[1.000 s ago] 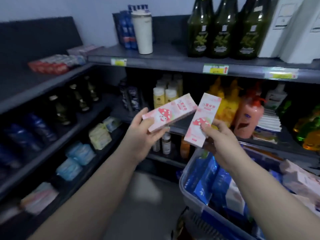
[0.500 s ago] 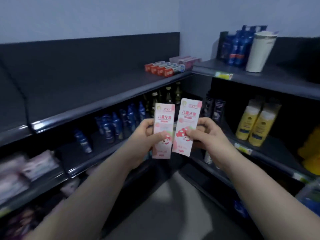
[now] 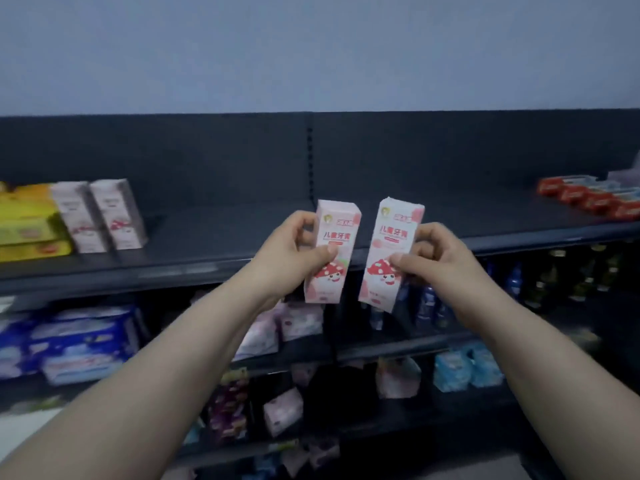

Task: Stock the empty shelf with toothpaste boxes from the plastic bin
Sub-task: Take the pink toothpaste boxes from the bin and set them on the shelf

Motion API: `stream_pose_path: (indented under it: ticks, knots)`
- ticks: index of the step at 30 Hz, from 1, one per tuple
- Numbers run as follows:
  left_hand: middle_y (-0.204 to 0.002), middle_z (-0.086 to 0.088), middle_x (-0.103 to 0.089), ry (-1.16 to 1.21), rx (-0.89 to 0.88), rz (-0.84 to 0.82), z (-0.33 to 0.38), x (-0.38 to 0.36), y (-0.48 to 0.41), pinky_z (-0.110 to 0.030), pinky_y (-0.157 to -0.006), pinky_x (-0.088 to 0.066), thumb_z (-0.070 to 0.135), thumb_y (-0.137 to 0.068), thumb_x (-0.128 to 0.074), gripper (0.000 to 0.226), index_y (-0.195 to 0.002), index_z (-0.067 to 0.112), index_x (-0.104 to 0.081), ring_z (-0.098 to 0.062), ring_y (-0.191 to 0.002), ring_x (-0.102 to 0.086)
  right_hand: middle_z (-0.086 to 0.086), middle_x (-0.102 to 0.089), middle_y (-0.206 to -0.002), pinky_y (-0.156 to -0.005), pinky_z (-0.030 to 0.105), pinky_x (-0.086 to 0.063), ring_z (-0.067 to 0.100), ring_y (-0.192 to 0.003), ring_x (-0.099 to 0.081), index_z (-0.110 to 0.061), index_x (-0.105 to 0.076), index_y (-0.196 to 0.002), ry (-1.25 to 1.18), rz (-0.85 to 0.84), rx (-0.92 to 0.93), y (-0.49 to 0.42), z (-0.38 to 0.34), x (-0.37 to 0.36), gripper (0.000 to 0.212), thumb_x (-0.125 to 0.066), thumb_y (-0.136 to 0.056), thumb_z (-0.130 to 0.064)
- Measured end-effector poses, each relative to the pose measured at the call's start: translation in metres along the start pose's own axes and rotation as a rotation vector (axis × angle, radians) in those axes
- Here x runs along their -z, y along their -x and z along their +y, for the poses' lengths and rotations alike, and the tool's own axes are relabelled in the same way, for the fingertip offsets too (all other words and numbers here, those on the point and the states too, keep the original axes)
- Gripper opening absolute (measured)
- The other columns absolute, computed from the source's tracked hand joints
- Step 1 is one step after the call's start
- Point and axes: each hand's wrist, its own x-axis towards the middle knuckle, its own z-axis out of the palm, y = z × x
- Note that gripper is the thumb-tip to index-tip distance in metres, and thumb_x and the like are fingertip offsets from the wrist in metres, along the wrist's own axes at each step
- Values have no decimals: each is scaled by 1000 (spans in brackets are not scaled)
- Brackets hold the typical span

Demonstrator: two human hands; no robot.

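My left hand (image 3: 292, 256) grips a pink toothpaste box (image 3: 334, 244) with a red mushroom picture, held upright. My right hand (image 3: 438, 259) grips a second, matching pink toothpaste box (image 3: 391, 237), also upright. Both boxes hang side by side, a small gap between them, in front of the edge of the dark top shelf (image 3: 242, 233), whose middle stretch is bare. Two identical pink boxes (image 3: 100, 214) stand upright on that shelf at the left. The plastic bin is out of view.
Yellow boxes (image 3: 27, 223) sit at the shelf's far left, red boxes (image 3: 588, 199) at its far right. Lower shelves hold blue and white packs (image 3: 79, 341), pink packs (image 3: 298, 323) and dark bottles (image 3: 571, 275). A grey wall rises above.
The view has swung left from the corner shelves to face the bare top shelf. Both hands kept their boxes, turned them upright and raised them to the shelf edge.
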Motion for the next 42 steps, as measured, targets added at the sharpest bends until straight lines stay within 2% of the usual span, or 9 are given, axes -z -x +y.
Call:
stream_pose_path:
  ticks: [3,7,11,14,24,30,32,36,42]
  knots:
    - [-82,-1,-68,-36,-18,81,-5,47,-8,-31,-71,-56,5,-86,-66,30,-112,12,-54,-10,-67,-65,3,-73,-78,-60,24,-50,11,-71,-70,-17,-54,-99,-11,-74,45,-34,-7,-44,17,-66,-87,-15]
    - [-94,-9,-70,-133,-27,204,-9,106,-20,-40,-81,-57,6,-84,-69,29,-108,12,-54,-17,-80,-68,1,-73,-79,-83,42,-54,15,-82,-71,-19,-53,-107,9,-169,107,-80,-18,-98,24,-66,-88,-17]
    - [-105,-9,-65,-231,-33,304,-10,170,-40,-47,-83,-56,7,-82,-70,35,-99,26,-46,-22,-97,-67,1,-72,-86,-88,50,-53,21,-84,-70,-24,-53,-103,13,-244,151,-126,-27,-140,24,-68,-86,-16]
    - [-109,-12,-62,-281,-42,369,-5,210,-57,-37,-74,-58,7,-85,-66,33,-101,26,-45,-20,-95,-65,4,-73,-88,-87,58,-50,30,-86,-70,-22,-53,-102,-10,-288,161,-163,-34,-169,28,-71,-83,-15]
    - [-112,-8,-55,-284,-118,569,15,304,-95,-32,-77,-59,12,-93,-57,28,-114,24,-43,-20,-101,-64,-2,-72,-90,-85,47,-55,12,-81,-71,-28,-51,-102,19,-403,266,-247,-52,-266,28,-71,-84,-22]
    - [-103,-8,-65,-439,-150,688,8,375,-110,-41,-74,-51,13,-84,-63,30,-96,35,-45,-22,-86,-65,0,-71,-92,-75,37,-54,14,-84,-70,-27,-53,-103,32,-364,256,-274,-58,-325,27,-70,-84,-18]
    - [-104,-6,-65,-447,-142,686,0,398,-118,-39,-78,-52,13,-87,-62,32,-106,32,-44,-15,-87,-64,0,-71,-92,-68,31,-50,14,-84,-70,-26,-54,-102,31,-326,245,-281,-60,-342,27,-71,-82,-17]
    - [-110,2,-61,-405,-153,549,-15,430,-134,-31,-90,-51,13,-93,-58,52,-137,27,-36,-7,-102,-61,0,-73,-89,-80,41,-55,14,-83,-71,-28,-57,-99,36,-280,202,-294,-57,-377,27,-75,-80,-20]
    - [-107,-1,-61,-188,-153,421,-33,458,-159,-32,-87,-55,4,-93,-55,39,-130,14,-45,-15,-101,-64,3,-73,-88,-83,48,-55,18,-81,-72,-24,-58,-102,46,-266,136,-297,-50,-410,27,-72,-82,-15]
